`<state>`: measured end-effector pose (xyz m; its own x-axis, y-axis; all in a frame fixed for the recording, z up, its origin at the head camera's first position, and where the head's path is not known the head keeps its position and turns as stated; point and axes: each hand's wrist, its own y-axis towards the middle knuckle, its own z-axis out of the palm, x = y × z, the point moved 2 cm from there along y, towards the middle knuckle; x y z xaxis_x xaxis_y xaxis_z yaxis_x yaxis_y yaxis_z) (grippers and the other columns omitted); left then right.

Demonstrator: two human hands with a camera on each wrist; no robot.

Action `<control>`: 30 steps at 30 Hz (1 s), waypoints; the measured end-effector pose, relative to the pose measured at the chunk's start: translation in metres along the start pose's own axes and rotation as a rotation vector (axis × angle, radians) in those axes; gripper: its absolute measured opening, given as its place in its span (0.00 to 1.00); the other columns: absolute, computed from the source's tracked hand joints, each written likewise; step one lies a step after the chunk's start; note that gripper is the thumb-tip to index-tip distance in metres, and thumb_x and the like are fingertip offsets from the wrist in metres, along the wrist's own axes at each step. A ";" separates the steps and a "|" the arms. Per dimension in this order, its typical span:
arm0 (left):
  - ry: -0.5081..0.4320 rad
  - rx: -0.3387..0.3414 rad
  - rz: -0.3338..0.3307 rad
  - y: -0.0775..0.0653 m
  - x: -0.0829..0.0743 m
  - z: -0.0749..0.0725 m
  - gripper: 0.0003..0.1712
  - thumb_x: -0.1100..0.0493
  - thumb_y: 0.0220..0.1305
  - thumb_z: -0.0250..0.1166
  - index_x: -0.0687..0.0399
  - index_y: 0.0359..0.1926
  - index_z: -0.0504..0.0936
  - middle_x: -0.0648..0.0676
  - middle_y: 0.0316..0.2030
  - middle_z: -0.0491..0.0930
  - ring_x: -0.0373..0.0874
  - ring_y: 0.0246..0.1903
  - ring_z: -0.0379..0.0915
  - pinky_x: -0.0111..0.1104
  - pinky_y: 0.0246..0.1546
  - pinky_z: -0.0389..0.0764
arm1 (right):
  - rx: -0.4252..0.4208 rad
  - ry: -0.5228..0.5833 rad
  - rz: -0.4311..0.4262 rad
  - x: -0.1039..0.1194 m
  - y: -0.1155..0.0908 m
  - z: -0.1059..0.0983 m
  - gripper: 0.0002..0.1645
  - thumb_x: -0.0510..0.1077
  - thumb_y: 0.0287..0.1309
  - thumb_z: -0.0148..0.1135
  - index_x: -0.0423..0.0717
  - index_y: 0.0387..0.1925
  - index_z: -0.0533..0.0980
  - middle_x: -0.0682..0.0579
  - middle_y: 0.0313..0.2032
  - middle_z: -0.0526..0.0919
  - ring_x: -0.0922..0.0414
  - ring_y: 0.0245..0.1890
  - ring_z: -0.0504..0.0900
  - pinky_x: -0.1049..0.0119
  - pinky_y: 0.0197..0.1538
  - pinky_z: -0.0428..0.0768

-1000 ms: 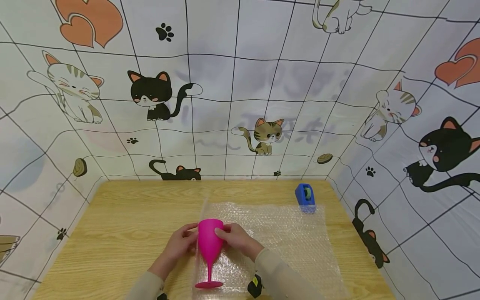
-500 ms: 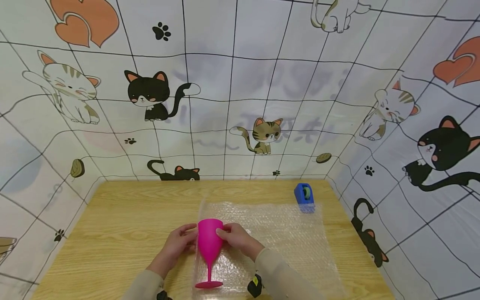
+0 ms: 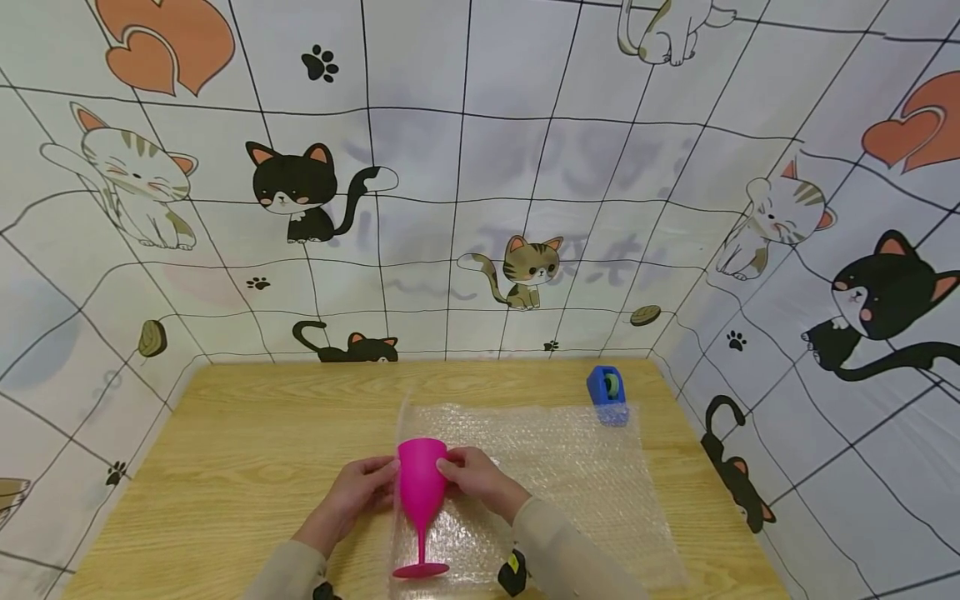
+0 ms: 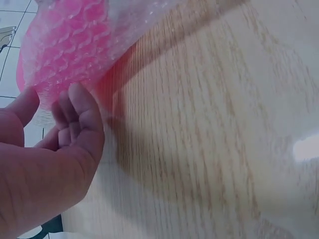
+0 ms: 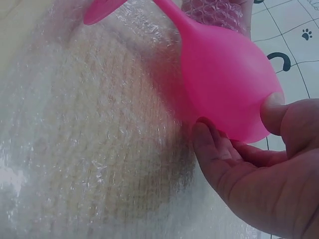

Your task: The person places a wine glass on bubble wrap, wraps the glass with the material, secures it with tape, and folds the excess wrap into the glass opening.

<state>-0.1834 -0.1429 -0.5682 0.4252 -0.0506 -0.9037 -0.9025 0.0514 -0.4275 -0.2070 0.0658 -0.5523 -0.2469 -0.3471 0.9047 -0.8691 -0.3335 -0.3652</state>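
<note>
A bright pink plastic goblet (image 3: 422, 483) lies on a sheet of clear bubble wrap (image 3: 555, 492), its bowl pointing away from the person and its foot toward them. My right hand (image 3: 480, 479) grips the bowl near the rim, the thumb on top and the fingers underneath. On the other side, my left hand (image 3: 360, 496) pinches the left edge of the wrap, raised against the bowl. Pink shows through the bubbles above the left fingertips (image 4: 79, 94) in the left wrist view. The right wrist view shows the goblet's stem (image 5: 172, 12) angling up and away from the bowl.
A blue tape dispenser (image 3: 605, 385) stands at the back right, overlapping the far corner of the wrap. Wooden tabletop (image 3: 277, 433) extends left of the hands. Cat-print cloth (image 3: 420, 233) encloses the back and sides of the table.
My left hand has shifted very slightly, its thumb now closer against the side of the goblet. My right hand keeps its hold, and the head view has drifted a little.
</note>
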 end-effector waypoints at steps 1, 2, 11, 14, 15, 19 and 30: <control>0.004 0.015 0.005 0.000 0.000 0.001 0.33 0.50 0.69 0.61 0.74 0.62 0.70 0.53 0.34 0.83 0.41 0.33 0.80 0.36 0.38 0.85 | -0.006 -0.003 -0.004 0.000 0.000 -0.001 0.27 0.46 0.67 0.58 0.28 0.57 0.70 0.41 0.44 0.82 0.53 0.41 0.84 0.53 0.50 0.83; 0.006 0.034 0.009 0.000 0.000 0.001 0.34 0.49 0.69 0.60 0.75 0.62 0.69 0.54 0.35 0.84 0.42 0.33 0.81 0.38 0.38 0.86 | -0.010 -0.003 -0.005 0.000 -0.001 -0.001 0.26 0.46 0.67 0.58 0.28 0.56 0.70 0.41 0.44 0.82 0.52 0.41 0.84 0.53 0.50 0.83; 0.060 0.097 0.032 -0.003 0.000 0.005 0.37 0.44 0.70 0.58 0.74 0.64 0.67 0.61 0.44 0.84 0.44 0.39 0.83 0.40 0.40 0.86 | -0.018 -0.022 0.012 0.001 -0.005 -0.005 0.23 0.46 0.67 0.58 0.31 0.54 0.70 0.42 0.41 0.80 0.49 0.39 0.84 0.52 0.47 0.84; 0.052 0.101 0.039 -0.007 -0.002 0.006 0.36 0.46 0.71 0.57 0.72 0.65 0.65 0.64 0.47 0.83 0.45 0.40 0.83 0.41 0.39 0.86 | -0.036 -0.052 -0.001 0.003 -0.005 -0.005 0.23 0.45 0.67 0.58 0.30 0.54 0.71 0.42 0.43 0.81 0.50 0.39 0.83 0.54 0.47 0.84; 0.049 0.097 0.041 -0.008 -0.002 0.007 0.35 0.47 0.71 0.57 0.72 0.65 0.65 0.65 0.47 0.83 0.46 0.39 0.83 0.42 0.39 0.86 | -0.045 -0.070 -0.007 0.004 -0.005 -0.005 0.24 0.45 0.66 0.59 0.29 0.55 0.72 0.42 0.43 0.81 0.51 0.39 0.82 0.55 0.46 0.84; 0.060 0.070 0.062 -0.010 -0.004 0.009 0.34 0.49 0.71 0.58 0.73 0.64 0.65 0.65 0.46 0.83 0.45 0.38 0.83 0.41 0.37 0.87 | -0.072 -0.099 -0.007 0.010 -0.008 -0.006 0.25 0.45 0.65 0.60 0.28 0.54 0.72 0.42 0.40 0.82 0.55 0.35 0.83 0.61 0.42 0.85; 0.113 -0.008 0.062 -0.008 -0.005 0.012 0.31 0.46 0.68 0.60 0.68 0.59 0.69 0.60 0.42 0.83 0.45 0.34 0.82 0.42 0.36 0.86 | -0.135 -0.106 -0.018 0.013 -0.009 -0.006 0.16 0.40 0.64 0.61 0.32 0.48 0.75 0.43 0.35 0.82 0.47 0.34 0.85 0.53 0.39 0.86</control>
<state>-0.1776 -0.1308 -0.5602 0.3585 -0.1598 -0.9198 -0.9276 0.0497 -0.3702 -0.2048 0.0695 -0.5356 -0.1907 -0.4355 0.8798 -0.9243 -0.2222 -0.3103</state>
